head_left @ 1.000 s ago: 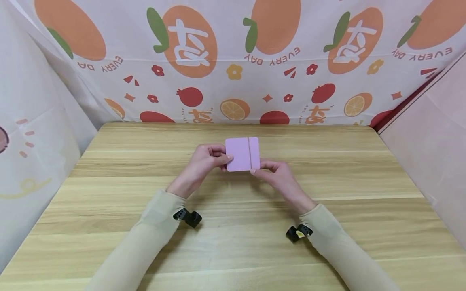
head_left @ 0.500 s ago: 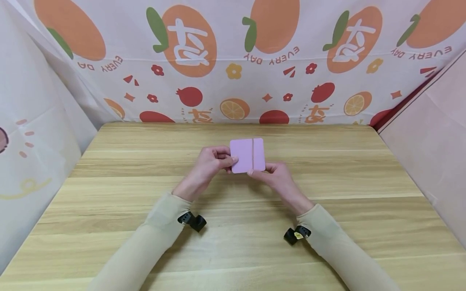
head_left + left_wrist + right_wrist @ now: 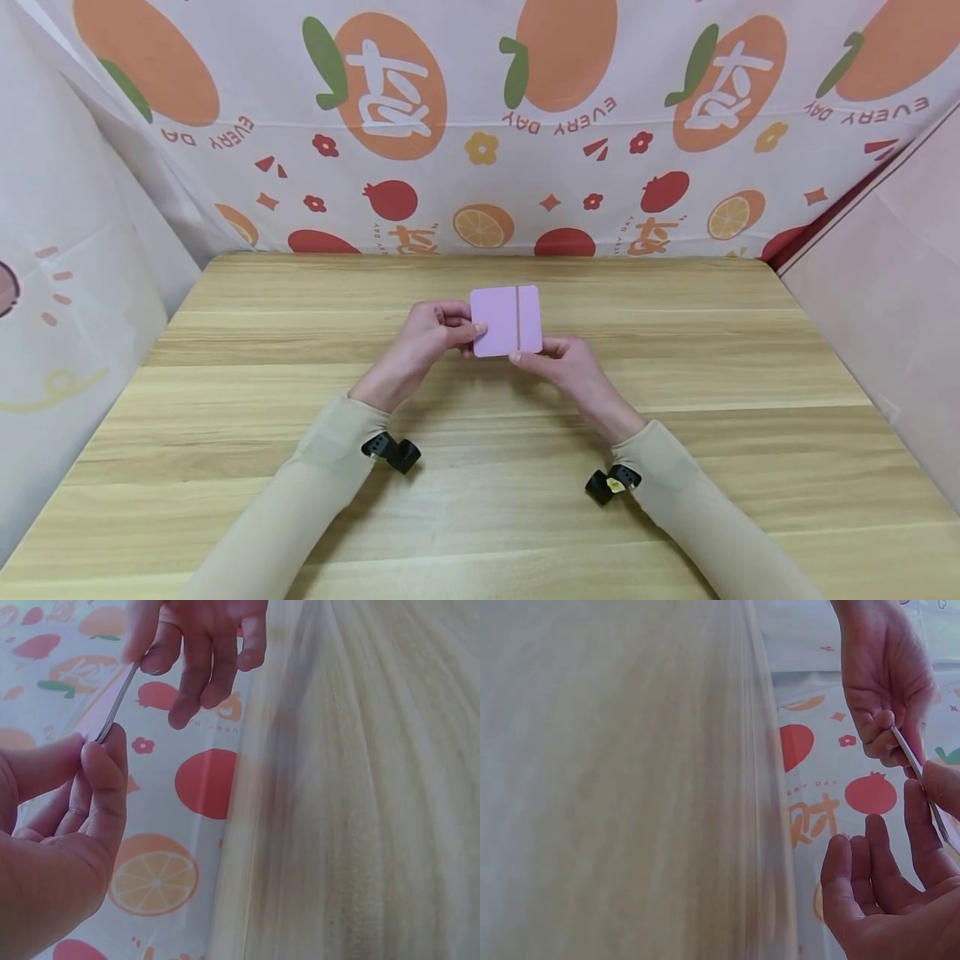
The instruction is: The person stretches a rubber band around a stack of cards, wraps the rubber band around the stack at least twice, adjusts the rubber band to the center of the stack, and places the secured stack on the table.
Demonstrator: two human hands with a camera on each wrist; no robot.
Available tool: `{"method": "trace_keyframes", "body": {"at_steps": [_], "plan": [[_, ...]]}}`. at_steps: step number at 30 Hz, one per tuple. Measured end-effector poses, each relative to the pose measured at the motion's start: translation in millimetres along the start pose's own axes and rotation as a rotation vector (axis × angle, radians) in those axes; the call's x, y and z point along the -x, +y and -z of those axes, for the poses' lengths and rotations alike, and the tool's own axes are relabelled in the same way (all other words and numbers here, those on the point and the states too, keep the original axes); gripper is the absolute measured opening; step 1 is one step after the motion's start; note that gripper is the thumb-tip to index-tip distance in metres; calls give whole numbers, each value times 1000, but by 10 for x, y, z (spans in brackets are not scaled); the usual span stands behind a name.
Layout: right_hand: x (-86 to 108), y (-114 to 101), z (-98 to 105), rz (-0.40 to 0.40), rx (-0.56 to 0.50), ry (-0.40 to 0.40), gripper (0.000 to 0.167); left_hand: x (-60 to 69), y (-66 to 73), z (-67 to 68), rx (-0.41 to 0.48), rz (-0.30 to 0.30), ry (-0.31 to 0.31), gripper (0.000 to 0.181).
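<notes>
There are two hands, two cameras, one square.

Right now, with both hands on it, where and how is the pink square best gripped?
Likely pinched at its margins, thumb in front, fingers behind: left hand from the left edge, right hand from the lower right corner. The pink square is thin and flat, and held clear of the table, leaving room behind.

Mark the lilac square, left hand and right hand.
Lilac square [image 3: 502, 322], head view: middle of its broad face.
Left hand [image 3: 422, 340], head view: back of the hand.
Right hand [image 3: 579, 372], head view: back, near the thumb's base.
</notes>
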State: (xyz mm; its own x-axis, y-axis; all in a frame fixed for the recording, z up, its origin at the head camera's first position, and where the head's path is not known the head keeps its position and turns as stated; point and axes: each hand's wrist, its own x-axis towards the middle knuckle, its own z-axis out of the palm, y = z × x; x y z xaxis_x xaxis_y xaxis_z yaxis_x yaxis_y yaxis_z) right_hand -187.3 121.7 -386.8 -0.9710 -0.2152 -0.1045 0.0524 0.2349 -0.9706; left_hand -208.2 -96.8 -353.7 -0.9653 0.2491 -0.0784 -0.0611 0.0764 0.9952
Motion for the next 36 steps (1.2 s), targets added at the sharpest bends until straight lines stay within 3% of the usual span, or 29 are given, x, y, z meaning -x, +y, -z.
{"method": "trace_keyframes", "body": {"at_steps": [14,27,36], "plan": [[-11,-16,107,22,-9,-18,39,-7,-13,29,-26,19,-40,12],[-12,-73,188,192,-31,67,40,-33,-50,24,-37,-6,-110,8],[15,-137,197,295,8,124,35,-28,-86,11,-78,26,-154,9]]}}
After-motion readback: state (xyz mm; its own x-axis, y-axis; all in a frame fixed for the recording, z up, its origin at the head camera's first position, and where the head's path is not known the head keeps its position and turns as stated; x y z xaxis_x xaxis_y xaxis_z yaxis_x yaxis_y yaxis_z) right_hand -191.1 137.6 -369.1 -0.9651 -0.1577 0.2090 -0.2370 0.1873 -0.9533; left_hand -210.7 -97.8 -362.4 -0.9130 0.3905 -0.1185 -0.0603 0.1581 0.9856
